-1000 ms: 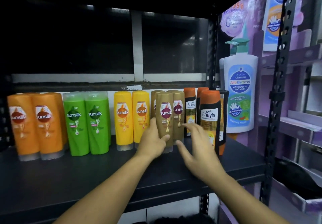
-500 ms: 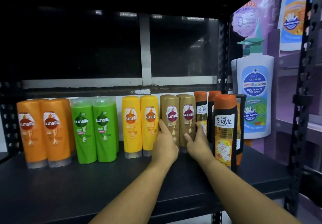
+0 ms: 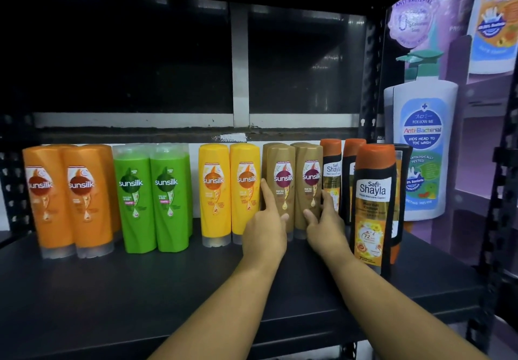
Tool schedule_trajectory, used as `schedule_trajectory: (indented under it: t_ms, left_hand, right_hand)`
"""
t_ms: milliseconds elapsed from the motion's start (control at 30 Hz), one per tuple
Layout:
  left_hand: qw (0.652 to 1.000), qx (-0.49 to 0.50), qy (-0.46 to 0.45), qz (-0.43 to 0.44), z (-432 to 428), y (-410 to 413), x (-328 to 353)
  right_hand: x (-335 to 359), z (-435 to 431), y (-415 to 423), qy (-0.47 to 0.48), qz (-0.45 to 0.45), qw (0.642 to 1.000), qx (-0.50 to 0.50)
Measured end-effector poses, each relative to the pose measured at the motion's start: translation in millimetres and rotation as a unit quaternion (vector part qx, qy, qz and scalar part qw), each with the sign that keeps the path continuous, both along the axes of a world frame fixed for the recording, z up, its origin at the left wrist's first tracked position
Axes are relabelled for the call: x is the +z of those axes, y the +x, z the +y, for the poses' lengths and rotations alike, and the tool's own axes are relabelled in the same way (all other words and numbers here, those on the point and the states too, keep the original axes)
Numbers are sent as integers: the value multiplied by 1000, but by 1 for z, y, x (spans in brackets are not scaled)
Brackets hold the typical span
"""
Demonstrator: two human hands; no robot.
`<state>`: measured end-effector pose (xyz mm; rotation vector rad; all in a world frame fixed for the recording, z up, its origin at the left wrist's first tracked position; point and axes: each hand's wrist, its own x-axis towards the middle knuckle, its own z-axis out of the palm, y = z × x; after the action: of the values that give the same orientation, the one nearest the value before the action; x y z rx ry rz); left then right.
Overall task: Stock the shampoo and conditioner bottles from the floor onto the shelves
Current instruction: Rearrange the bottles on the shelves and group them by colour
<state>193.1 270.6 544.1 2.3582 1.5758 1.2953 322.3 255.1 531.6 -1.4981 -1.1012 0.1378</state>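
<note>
A row of bottles stands at the back of the dark shelf (image 3: 168,289): orange Sunsilk (image 3: 67,200), green Sunsilk (image 3: 151,197), yellow Sunsilk (image 3: 229,191), two brown Sunsilk bottles (image 3: 283,163) and black Safi Shayla bottles with orange caps (image 3: 372,205). My left hand (image 3: 265,228) touches the left brown bottle, its index finger straight along the bottle's left edge. My right hand (image 3: 325,225) touches the right brown bottle (image 3: 308,174), fingers against its right side next to a Shayla bottle. Neither hand lifts a bottle.
A large cardboard display of a white pump bottle (image 3: 423,146) stands just right of the shelf post (image 3: 370,79). One Shayla bottle stands nearer the front than the others. The shelf's front half in front of the bottles is bare dark board.
Both hands have reached further in and now lie against the two brown bottles, which stand further back in line with the row. The camera has moved closer.
</note>
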Motion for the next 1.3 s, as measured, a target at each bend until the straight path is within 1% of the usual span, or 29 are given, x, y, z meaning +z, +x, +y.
schedule_trajectory:
  t_ms: [100,300,467,533,633,767,833,900,967,1033,1133,1300]
  left_hand:
    - [1000,4,18,20,1,0,0]
    - [999,14,20,49,7,-3,1]
    - [998,16,31,51,4,-5,1]
    - [998,13,31,51,2,-8,1]
    - [998,-1,39,47,0,-15,3]
    - [993,-80,74,39,-5,-22,1]
    - [987,-139,50,68,-5,-22,0]
    - [971,-207,14,116,-8,-20,0]
    - [952,-262,-14,160,-15,-17,0]
    - [936,-297,-36,186,-20,-14,0]
    - [923,-318,-70,207,-25,-12,0]
    - [893,-338,-134,266,-27,-8,-3]
  right_hand:
    - [-1,1,0,0,-3,1000,5]
    - [-1,0,-1,-4,-17,1000,9]
    - [-1,-3,-4,-5,-29,999,11]
    - [-3,-6,-7,-20,-47,999,11]
    - [-3,-18,-16,-93,-97,991,14]
    - [-2,-56,-25,-126,-170,975,67]
    - [0,-80,-24,-168,-233,955,77]
    - [1,-103,-19,-206,-292,930,84]
    - [0,-125,-12,-228,-326,912,95]
    - [-1,-146,-5,-233,-351,899,116]
    - [1,-175,7,-230,-371,894,105]
    - [0,-204,33,-228,-351,907,49]
